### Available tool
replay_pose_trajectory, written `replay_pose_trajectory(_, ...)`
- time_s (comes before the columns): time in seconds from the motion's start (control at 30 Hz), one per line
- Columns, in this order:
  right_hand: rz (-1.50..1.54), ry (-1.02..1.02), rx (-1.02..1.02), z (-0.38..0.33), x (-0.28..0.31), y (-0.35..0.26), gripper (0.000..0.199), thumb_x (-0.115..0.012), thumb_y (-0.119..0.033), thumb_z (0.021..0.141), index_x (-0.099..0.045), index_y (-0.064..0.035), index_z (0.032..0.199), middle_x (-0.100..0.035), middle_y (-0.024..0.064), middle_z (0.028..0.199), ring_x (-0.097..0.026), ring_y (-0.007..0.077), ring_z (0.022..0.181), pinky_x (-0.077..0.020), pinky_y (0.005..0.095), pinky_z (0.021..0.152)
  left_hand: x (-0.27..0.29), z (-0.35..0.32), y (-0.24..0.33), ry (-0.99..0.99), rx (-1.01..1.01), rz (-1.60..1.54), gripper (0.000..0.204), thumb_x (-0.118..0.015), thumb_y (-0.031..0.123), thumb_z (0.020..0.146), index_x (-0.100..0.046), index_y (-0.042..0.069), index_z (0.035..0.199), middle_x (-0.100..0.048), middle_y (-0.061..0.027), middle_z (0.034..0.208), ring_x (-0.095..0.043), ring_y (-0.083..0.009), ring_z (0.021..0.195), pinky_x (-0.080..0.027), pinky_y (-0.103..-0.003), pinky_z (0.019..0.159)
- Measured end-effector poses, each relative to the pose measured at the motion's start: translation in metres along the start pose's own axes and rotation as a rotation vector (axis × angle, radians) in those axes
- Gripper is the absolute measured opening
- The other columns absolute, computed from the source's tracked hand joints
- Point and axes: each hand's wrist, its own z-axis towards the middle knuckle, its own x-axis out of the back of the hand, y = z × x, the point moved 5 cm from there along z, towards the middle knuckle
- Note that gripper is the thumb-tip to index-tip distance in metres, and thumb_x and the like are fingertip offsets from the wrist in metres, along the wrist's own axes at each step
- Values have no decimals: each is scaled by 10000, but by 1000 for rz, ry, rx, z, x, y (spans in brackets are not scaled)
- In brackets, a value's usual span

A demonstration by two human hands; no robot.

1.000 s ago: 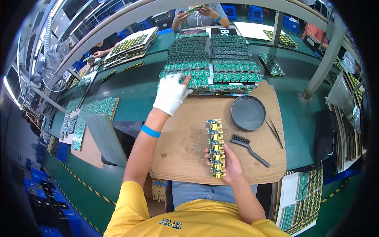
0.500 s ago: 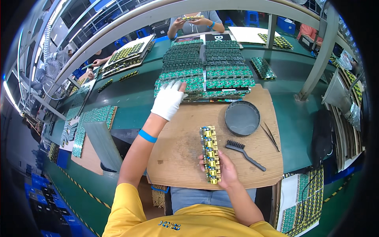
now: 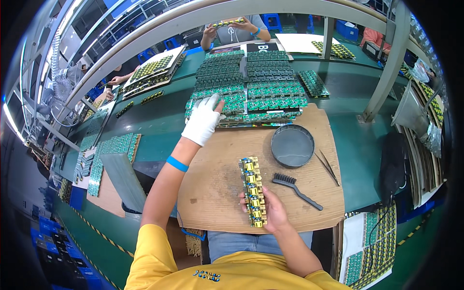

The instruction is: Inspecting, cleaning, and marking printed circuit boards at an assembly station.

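My left hand (image 3: 202, 122), in a white glove, lies at the near left edge of a large stack of green circuit boards (image 3: 273, 92). Its fingers stretch over the nearest boards and the bare thumb tip points away from them; the fingertips' underside is hidden. My bare right hand (image 3: 274, 211) grips a circuit board strip (image 3: 252, 193) by its lower part, above the brown cardboard sheet (image 3: 212, 179). Yellow transformers and small blue and black parts stand in a row along the strip.
Right of the strip lie a black brush (image 3: 297, 191), a round black dish (image 3: 292, 146) and tweezers (image 3: 328, 168). A grey post (image 3: 121, 181) stands at left, a metal frame post (image 3: 385, 79) at right. Across the bench a co-worker's hands (image 3: 247, 26) hold another strip.
The whole view has shifted slightly. My left hand stays over the near boards, and the strip in my right hand is tilted a little differently. The co-worker's strip has changed its tilt.
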Motion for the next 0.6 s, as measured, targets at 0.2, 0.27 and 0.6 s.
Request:
replay_pose_trajectory(0.2,-7,-16,13,0,0,0,493,-399,-358,1103,-542,46,1348,-691,192,1187,-688,239,1013,-571,366,852,4,2,-2,-39,20,-14,465,-684,267,917,-600,44,1315,-585,-191,1363,-513,-370,1313,-417,-520,1080)
replay_pose_trajectory(0.27,-9,-16,17,-1,0,1,492,-400,-357,1102,-544,45,1346,-693,191,1185,-688,238,1011,-571,364,851,3,4,-5,-68,28,-21,462,-660,275,939,-593,48,1335,-575,-190,1382,-495,-382,1332,-399,-523,1097)
replay_pose_trajectory(0.6,-43,-1,25,0,1,1,487,-399,-360,1101,-564,44,1317,-699,183,1170,-691,223,976,-570,350,834,24,26,1,-285,174,-23,506,-623,293,985,-554,6,1395,-489,-233,1478,-405,-420,1418,-339,-502,1171)
